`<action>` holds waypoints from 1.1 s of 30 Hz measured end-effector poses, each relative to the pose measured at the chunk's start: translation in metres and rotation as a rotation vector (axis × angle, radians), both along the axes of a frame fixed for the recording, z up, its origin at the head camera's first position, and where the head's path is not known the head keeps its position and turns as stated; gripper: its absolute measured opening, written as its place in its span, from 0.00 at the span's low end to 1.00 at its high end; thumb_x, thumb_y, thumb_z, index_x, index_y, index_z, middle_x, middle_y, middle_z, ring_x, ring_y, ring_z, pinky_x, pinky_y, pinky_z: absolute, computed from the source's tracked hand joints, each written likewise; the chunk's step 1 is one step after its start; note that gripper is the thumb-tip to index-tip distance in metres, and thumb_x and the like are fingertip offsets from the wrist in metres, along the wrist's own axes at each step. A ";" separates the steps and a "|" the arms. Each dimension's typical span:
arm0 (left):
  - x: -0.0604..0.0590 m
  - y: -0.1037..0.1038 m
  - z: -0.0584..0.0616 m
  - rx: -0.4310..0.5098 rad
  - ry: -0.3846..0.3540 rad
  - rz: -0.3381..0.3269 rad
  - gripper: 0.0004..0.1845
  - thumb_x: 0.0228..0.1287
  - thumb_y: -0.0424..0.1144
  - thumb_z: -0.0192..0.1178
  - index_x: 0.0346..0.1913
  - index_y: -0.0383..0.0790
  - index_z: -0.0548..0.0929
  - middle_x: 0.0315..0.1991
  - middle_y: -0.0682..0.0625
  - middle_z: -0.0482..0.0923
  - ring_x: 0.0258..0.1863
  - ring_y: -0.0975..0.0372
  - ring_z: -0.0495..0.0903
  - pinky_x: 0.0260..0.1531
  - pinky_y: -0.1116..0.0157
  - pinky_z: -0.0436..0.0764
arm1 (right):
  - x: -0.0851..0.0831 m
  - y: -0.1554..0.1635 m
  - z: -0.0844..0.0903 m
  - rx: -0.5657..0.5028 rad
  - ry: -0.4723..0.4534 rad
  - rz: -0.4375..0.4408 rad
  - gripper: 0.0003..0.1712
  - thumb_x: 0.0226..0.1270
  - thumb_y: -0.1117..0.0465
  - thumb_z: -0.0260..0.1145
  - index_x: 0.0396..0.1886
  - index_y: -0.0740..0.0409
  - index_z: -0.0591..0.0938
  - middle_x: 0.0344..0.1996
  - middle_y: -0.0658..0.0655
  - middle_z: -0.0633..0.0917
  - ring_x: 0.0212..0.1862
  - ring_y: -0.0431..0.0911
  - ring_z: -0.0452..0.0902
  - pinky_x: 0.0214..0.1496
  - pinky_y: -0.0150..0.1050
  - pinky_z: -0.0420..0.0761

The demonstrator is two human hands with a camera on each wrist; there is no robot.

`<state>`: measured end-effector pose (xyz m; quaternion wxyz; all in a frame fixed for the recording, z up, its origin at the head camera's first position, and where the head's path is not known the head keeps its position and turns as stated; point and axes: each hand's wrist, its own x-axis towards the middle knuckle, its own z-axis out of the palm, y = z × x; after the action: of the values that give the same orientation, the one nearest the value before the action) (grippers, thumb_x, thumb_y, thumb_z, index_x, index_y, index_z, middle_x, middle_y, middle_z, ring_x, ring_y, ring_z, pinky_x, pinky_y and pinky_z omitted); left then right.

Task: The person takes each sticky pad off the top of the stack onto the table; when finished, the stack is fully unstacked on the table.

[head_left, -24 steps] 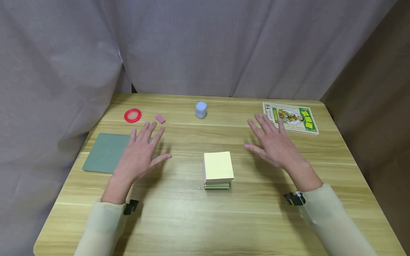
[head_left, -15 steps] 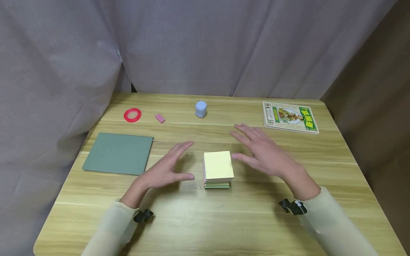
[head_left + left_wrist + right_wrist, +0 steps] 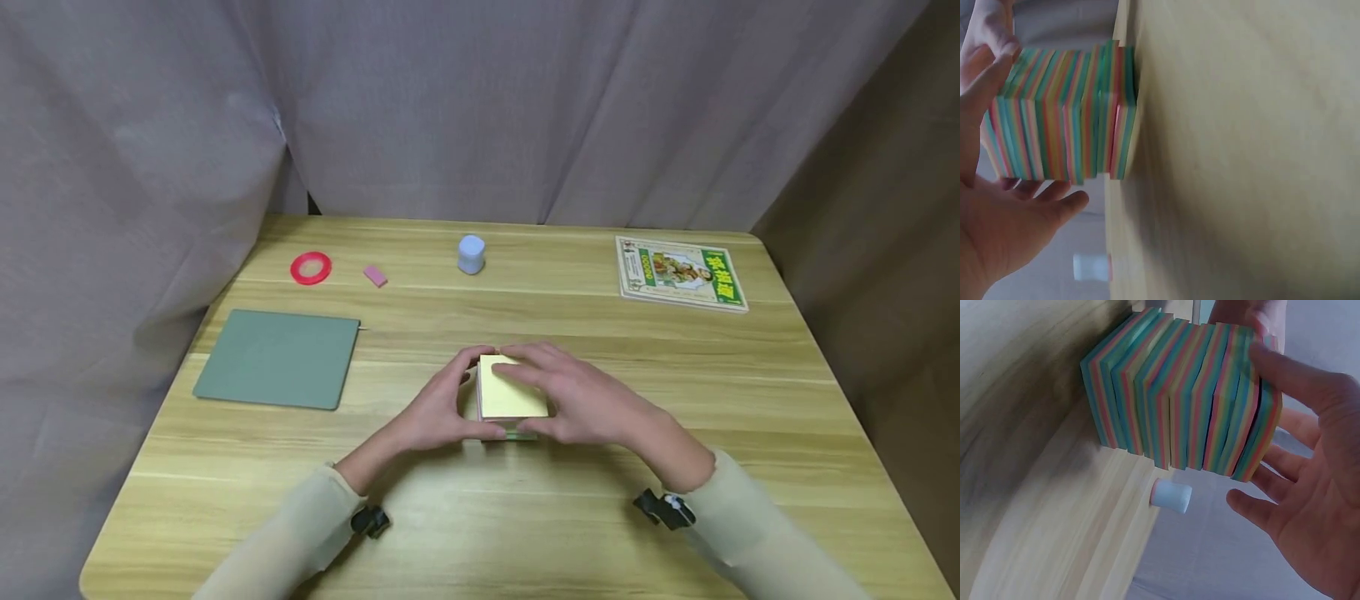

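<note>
While left fingers (image 3: 467,359) curl widely round the paper stack (image 3: 512,397), right fingers (image 3: 527,374) do likewise.

This looks like a desk spot of the study or office kind, screened off with cloth; whether it stands in a home, an office or a lab cannot be told. Grey curtain (image 3: 450,108) fills the top of the frame and its left side, with browner cloth (image 3: 885,208) down the right edge, around a wood-grain desk (image 3: 525,542). Stationery gives the study feel: a stack of coloured notes (image 3: 513,400) near the centre, a green notebook (image 3: 273,358) at left, an illustrated booklet (image 3: 682,273) at upper right. Small black devices (image 3: 370,522) at both sleeve cuffs (image 3: 333,492) suggest a recording corner
</note>
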<state>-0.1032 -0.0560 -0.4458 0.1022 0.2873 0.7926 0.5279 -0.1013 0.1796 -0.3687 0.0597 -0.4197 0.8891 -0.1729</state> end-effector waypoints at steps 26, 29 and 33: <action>0.001 0.009 -0.007 0.089 -0.059 0.064 0.45 0.42 0.42 0.81 0.65 0.47 0.67 0.59 0.57 0.72 0.59 0.61 0.71 0.62 0.58 0.68 | -0.076 0.054 -0.025 -0.165 -0.119 -0.443 0.42 0.52 0.48 0.78 0.66 0.57 0.75 0.62 0.63 0.73 0.59 0.60 0.71 0.56 0.60 0.72; 0.000 0.010 -0.008 0.078 -0.060 0.061 0.46 0.42 0.42 0.81 0.65 0.46 0.67 0.59 0.57 0.71 0.60 0.60 0.70 0.63 0.56 0.68 | -0.090 0.070 -0.050 -0.118 -0.100 -0.532 0.41 0.54 0.50 0.77 0.65 0.62 0.74 0.62 0.68 0.71 0.61 0.64 0.68 0.61 0.62 0.68; 0.000 0.011 -0.010 0.069 -0.063 0.054 0.46 0.41 0.41 0.82 0.65 0.47 0.66 0.59 0.56 0.71 0.61 0.60 0.70 0.63 0.52 0.66 | -0.097 0.085 -0.075 -0.069 -0.074 -0.580 0.42 0.55 0.49 0.76 0.64 0.66 0.74 0.62 0.71 0.70 0.61 0.66 0.66 0.63 0.62 0.65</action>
<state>-0.1035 -0.0454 -0.4554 0.1029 0.2524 0.7778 0.5663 -0.1981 0.2647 -0.4437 0.0260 -0.1430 0.9628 -0.2280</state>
